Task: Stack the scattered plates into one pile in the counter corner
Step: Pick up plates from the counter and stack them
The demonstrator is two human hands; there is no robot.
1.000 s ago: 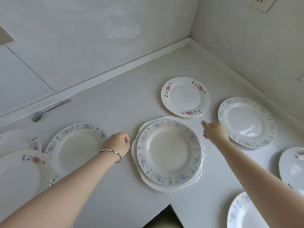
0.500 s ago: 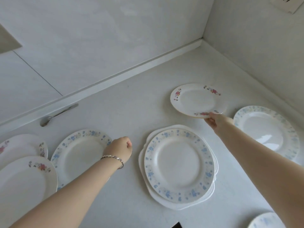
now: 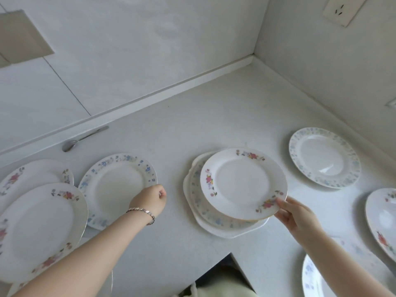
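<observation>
My right hand [image 3: 296,214] grips the near right rim of a white plate with red flowers [image 3: 242,182] and holds it over a pile [image 3: 231,229] of a blue-flowered plate on a scalloped white plate. My left hand [image 3: 150,200], with a bracelet on the wrist, is a closed fist with nothing in it at the right rim of a blue-flowered plate [image 3: 115,185]. More plates lie around: two red-flowered ones at the left [image 3: 36,228] [image 3: 27,174], a blue-rimmed one at the right [image 3: 324,160], and others at the right edge [image 3: 383,219] [image 3: 315,279].
A metal spoon [image 3: 83,139] lies by the back wall ledge at the left. The counter corner [image 3: 252,61] is at the upper right, with a wall socket [image 3: 345,8] above it. The counter's front edge has an inner notch [image 3: 231,254] near me.
My right hand has taken the red-flowered plate from its spot behind the pile and carried it toward me over the pile. My left fist has barely moved.
</observation>
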